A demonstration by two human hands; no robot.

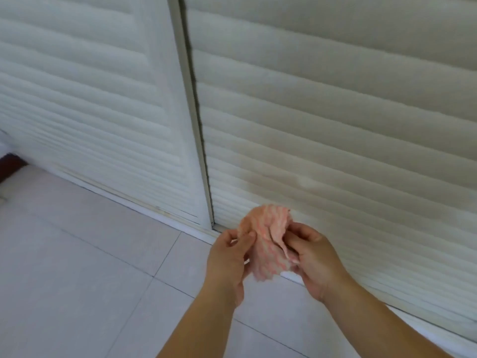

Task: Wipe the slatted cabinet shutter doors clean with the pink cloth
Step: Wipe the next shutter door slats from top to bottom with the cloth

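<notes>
Both hands hold a crumpled pink cloth (265, 244) in front of the bottom of the white slatted doors. My left hand (228, 257) pinches its left edge between thumb and fingers. My right hand (313, 257) grips its right side, fingers curled into the folds. The right shutter door (335, 112) fills the upper right; the left shutter door (85, 99) stands further back at the upper left. A vertical frame edge (192, 99) divides them. The cloth hangs a little off the slats, near the bottom of the right door.
Pale floor tiles (90, 267) cover the lower left. A bottom track (144, 206) runs along the foot of the doors. A dark brown object (9, 165) shows at the far left edge.
</notes>
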